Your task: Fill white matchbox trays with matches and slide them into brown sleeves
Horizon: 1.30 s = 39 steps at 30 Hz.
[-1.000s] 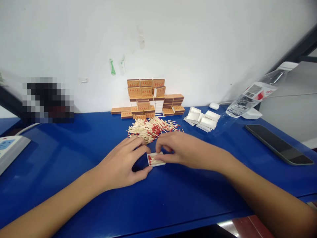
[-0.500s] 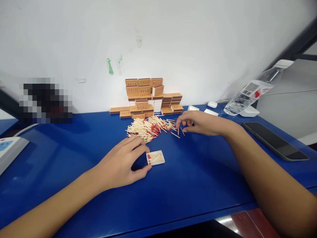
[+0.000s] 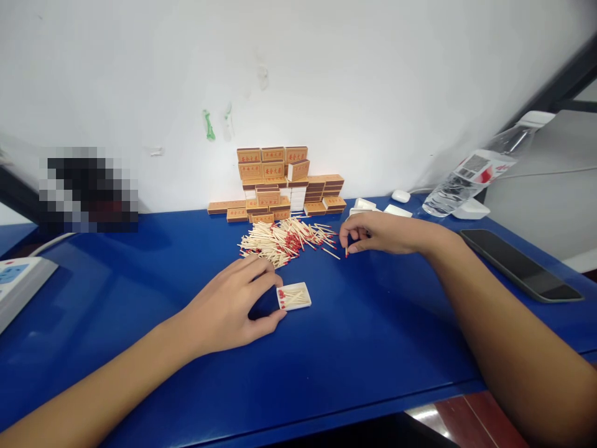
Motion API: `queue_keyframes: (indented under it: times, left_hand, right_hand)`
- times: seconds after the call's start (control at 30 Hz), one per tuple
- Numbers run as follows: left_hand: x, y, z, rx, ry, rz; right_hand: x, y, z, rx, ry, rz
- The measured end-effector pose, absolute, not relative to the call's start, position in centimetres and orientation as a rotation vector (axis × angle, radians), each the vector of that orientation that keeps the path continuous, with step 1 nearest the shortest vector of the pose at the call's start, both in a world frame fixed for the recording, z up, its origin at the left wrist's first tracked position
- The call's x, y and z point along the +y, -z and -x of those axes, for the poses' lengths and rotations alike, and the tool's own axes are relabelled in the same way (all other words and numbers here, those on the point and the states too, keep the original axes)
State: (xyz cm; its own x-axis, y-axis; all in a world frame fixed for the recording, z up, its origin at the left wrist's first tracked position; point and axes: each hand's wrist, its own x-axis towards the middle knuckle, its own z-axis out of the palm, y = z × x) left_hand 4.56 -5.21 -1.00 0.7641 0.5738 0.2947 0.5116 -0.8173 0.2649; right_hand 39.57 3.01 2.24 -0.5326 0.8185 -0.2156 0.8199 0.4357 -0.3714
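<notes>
My left hand (image 3: pixel 242 298) grips the left end of a small white matchbox tray (image 3: pixel 308 303) between thumb and fingers. Several matches (image 3: pixel 293 296) lie in the tray, most of their red heads toward the left. At the right edge of a loose heap of matches (image 3: pixel 270 239), my right hand (image 3: pixel 373 232) is closed in a pinch. Short match ends with red heads show below its fingertips; how many it holds I cannot tell. One loose match (image 3: pixel 331 253) lies on the table just left of that hand.
Matchboxes (image 3: pixel 273 169) are stacked against the wall behind the heap. White trays (image 3: pixel 366 204) lie beyond my right hand. To the right are a tilted water bottle (image 3: pixel 480 168) and a phone (image 3: pixel 520 264). A white box-shaped device (image 3: pixel 28 283) sits at the left edge.
My right hand has moved slightly right, and its thumb and fingers have closed on matches that stood between them. My left hand and the tray have stayed in place.
</notes>
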Motion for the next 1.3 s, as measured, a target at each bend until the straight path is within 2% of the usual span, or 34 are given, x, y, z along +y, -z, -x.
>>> queue_keyframes:
  times: [0.3, 0.57, 0.87, 0.97, 1.07, 1.3]
  left_hand:
    - [-5.1, 0.9, -4.6, 0.877, -0.547, -2.804]
    - [-5.0, 1.0, -4.6, 0.901, -0.554, -2.796]
    - [-5.0, 0.8, -4.6, 0.894, -0.55, -2.812]
    - [-4.9, 0.7, -4.5, 0.915, -0.548, -2.826]
    - [-4.8, 0.4, -4.2, 0.929, -0.535, -2.839]
    - [-4.7, -0.5, -3.9, 0.979, -0.487, -2.832]
  right_hand:
    - [1.4, -3.1, -38.4, 2.53, 0.687, -1.621]
    - [-3.6, -3.7, -31.5, 2.915, 0.914, -1.278]
    - [-4.8, -2.6, -28.8, 3.068, 0.71, -1.403]
    - [-3.8, -3.0, -29.7, 2.979, 0.582, -1.653]
    - [-3.6, -2.6, -29.6, 2.781, 0.653, -1.808]
    - [-4.8, -1.5, -28.6, 2.685, 0.741, -1.737]
